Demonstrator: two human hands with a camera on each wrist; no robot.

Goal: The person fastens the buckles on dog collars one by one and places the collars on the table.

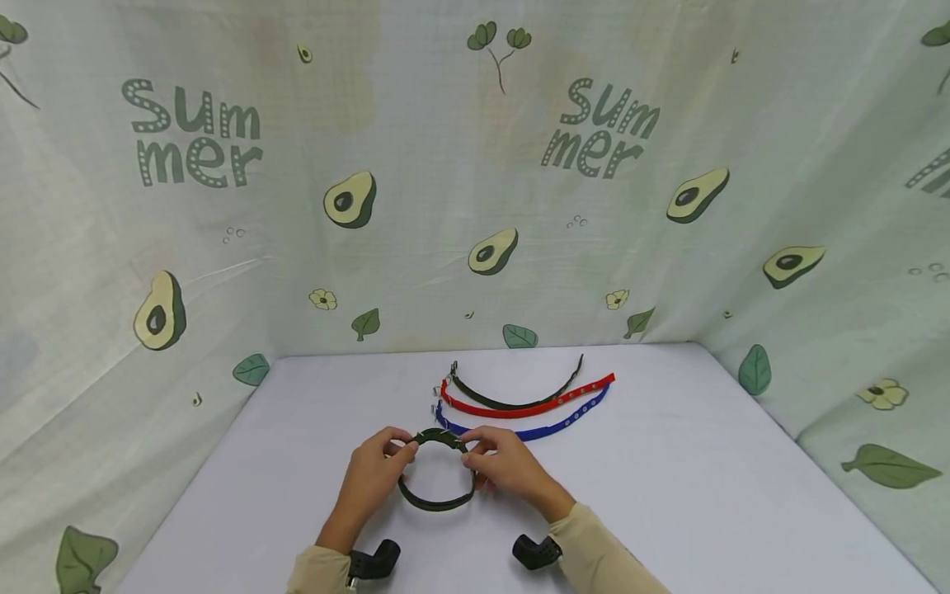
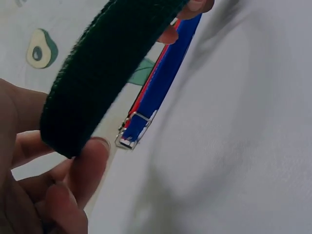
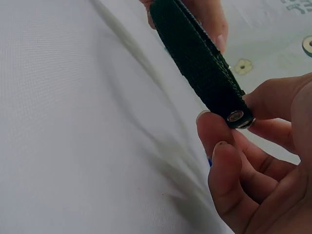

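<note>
A dark green pet collar (image 1: 436, 505), bent into a closed loop, is held up above the white table. My left hand (image 1: 377, 469) pinches the loop's left side between thumb and fingers. On the opposite side, my right hand (image 1: 514, 466) pinches the collar near its metal eyelets, which show in the right wrist view on the strap (image 3: 202, 66). The left wrist view shows the wide band (image 2: 97, 73) close up. Its buckle cannot be clearly made out.
Beyond my hands, three collars lie curved on the white table (image 1: 705, 470): a dark green collar (image 1: 484, 399) farthest back, a red collar (image 1: 505, 412), then a blue collar (image 1: 552, 430) nearest. An avocado-print cloth (image 1: 423, 124) hangs behind and at both sides.
</note>
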